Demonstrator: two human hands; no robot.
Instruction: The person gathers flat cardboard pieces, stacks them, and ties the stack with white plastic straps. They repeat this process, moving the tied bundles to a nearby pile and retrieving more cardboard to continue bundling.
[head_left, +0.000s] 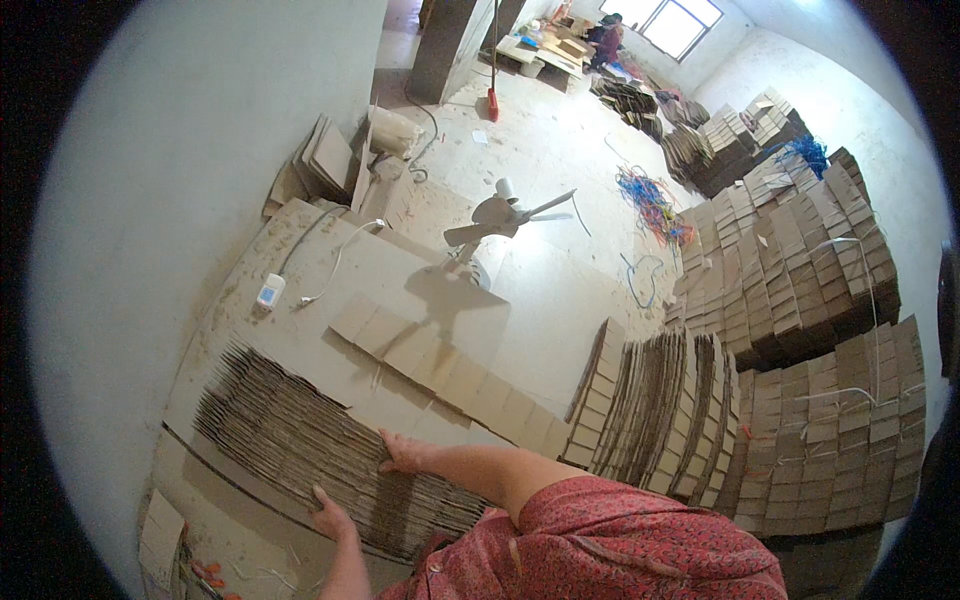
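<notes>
A long row of brown corrugated cardboard pieces (300,425), packed closely and overlapping, lies across the near part of the pale worktable (245,245). My right hand (403,453) rests against the row's far edge with its fingers spread. At the near edge, my left hand (332,517) touches the cardboard, its thumb stretched up along the row; its other fingers show only in part. Neither hand lifts a piece. Just beyond the row lies a line of flat, overlapping light-brown cardboard pieces (450,370).
A grey fan (495,218) stands beyond the table's middle. A white power strip (270,291) and a cable (340,265) lie at left. Bundled cardboard stacks (650,410) rise at right, with larger piles (790,260) behind. Tangled coloured straps (650,205) lie on the floor. A person (606,42) sits far back.
</notes>
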